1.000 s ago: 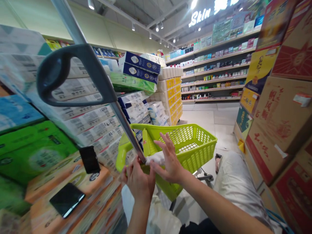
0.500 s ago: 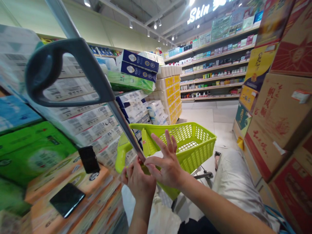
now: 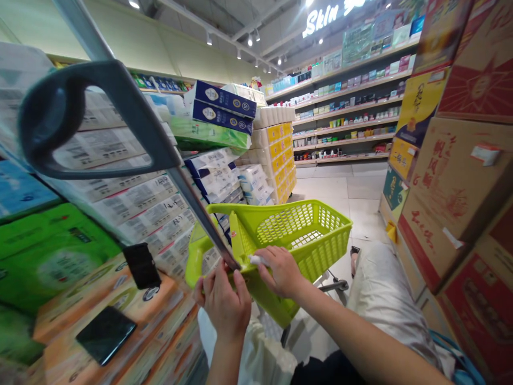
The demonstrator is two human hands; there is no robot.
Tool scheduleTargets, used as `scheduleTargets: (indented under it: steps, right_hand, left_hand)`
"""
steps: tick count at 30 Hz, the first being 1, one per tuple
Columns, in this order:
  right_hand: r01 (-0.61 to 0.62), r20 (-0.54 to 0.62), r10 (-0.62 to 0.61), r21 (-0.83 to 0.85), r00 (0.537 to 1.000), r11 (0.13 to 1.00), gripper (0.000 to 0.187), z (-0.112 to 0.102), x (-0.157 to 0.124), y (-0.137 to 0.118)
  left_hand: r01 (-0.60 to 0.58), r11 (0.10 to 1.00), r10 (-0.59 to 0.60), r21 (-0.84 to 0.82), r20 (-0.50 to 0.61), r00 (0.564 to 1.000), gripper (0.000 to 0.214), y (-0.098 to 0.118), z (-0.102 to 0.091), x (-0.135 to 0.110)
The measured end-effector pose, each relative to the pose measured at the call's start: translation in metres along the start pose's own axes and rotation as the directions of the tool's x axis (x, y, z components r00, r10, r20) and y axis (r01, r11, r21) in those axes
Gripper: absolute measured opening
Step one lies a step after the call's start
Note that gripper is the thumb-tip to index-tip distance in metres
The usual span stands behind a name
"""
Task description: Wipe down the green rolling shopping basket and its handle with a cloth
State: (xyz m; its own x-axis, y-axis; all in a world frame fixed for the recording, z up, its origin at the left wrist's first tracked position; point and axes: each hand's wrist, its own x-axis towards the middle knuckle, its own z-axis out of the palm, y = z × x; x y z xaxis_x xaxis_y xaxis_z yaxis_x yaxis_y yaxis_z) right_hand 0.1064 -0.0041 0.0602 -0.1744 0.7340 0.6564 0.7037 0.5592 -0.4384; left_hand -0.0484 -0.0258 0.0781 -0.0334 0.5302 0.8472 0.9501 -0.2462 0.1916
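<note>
A grey metal pole [image 3: 200,214] with a dark grey loop handle [image 3: 154,133] slants from the upper left down to my hands. My left hand [image 3: 227,307] is closed around its lower end, fingertips against the metal. Just right of the pole's end, my right hand [image 3: 282,271] has its fingers curled over a small white wad that looks like tissue [image 3: 258,260]. Behind both hands stands a lime-green shopping cart [image 3: 326,235], its basket directly beyond my right hand. Part of the white wad is hidden by my fingers.
At the lower left, a black phone [image 3: 106,334] and a black pouch-like item [image 3: 142,264] lie on orange packs [image 3: 60,350]. Stacked tissue packs [image 3: 136,206] rise on the left. Cardboard cartons [image 3: 465,176] line the right side. Stocked shelves [image 3: 352,112] stand at the back.
My right hand has moved slightly right, off the pole's end, and its spread fingers have curled over the white wad. My left hand stays on the pole. The whole view has shifted a little.
</note>
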Motion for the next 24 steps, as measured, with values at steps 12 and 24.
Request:
scheduleTargets:
  steps: [12, 24]
  right_hand:
    - [0.082, -0.033, -0.081, 0.029, 0.996, 0.996, 0.022, 0.013, -0.004, -0.01]
    - [0.047, -0.086, -0.042, 0.059, 0.995, 0.997, 0.03, 0.016, -0.017, 0.006]
  left_hand:
    - [-0.051, 0.998, 0.052, 0.042, -0.014, 0.999, 0.047, -0.005, 0.003, 0.0]
    - [-0.31, 0.93, 0.322, -0.198, 0.034, 0.946, 0.067, 0.043, 0.001, -0.012]
